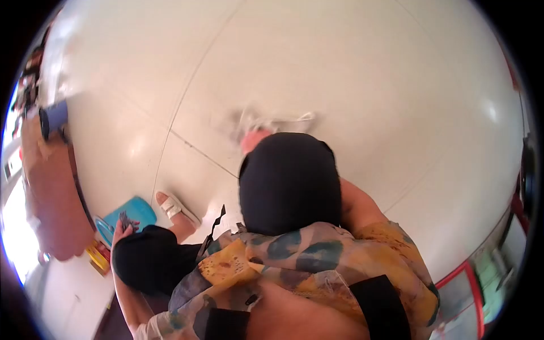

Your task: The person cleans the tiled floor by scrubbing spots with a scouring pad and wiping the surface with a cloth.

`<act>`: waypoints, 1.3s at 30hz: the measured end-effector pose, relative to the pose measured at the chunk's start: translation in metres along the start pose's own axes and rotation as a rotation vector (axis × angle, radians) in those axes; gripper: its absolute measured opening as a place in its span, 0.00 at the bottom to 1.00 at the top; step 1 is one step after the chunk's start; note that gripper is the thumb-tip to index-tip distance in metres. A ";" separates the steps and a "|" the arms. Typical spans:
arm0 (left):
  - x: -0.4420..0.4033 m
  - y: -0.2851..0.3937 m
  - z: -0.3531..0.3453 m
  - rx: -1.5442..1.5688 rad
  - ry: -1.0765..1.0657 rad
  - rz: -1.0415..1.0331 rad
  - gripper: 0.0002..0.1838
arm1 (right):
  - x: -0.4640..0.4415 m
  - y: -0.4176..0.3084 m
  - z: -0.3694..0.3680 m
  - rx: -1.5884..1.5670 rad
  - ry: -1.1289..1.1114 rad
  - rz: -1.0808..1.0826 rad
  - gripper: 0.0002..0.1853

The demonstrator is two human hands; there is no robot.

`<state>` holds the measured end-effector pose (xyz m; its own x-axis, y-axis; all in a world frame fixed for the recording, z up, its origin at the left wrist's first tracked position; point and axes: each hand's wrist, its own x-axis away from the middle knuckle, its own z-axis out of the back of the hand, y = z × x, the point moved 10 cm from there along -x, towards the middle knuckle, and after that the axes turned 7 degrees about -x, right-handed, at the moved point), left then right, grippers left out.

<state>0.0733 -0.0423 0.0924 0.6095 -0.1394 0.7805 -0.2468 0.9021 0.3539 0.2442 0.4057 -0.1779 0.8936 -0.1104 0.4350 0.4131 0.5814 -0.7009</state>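
Note:
On the pale tiled floor (340, 68), ahead of my raised knee (289, 181), my right hand (255, 140) shows only in part and is smeared by motion. Just beyond it lies a greyish-white cloth-like thing (266, 122), also blurred; whether the fingers hold it is unclear. At the lower left, beside my other knee (144, 258), my left hand (123, 229) is closed on a small dark grey object (127, 220), over a turquoise plastic item (139, 211) with a handle.
My foot in a white sandal (178, 208) is near the turquoise item. Along the left stand a brown covered piece (51, 192), a blue-grey cylinder (55, 117) and a yellow object (98, 258). A red-framed panel (473, 294) is at the lower right.

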 end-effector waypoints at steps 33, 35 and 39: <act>-0.320 -0.026 0.087 -0.189 1.035 -0.578 0.15 | -0.148 -0.121 0.136 0.299 0.893 -0.041 0.28; -0.321 -0.015 0.080 -0.185 1.042 -0.549 0.17 | -0.151 -0.053 0.177 0.300 0.821 -0.378 0.32; -0.318 -0.009 0.077 -0.241 1.093 -0.592 0.18 | -0.223 -0.064 0.147 0.692 0.391 -0.496 0.31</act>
<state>-0.1763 -0.0378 -0.1191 0.9101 -0.2406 -0.3373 0.3487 0.8845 0.3100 -0.0076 0.5121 -0.1472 0.6908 -0.6646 0.2848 0.6790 0.7317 0.0604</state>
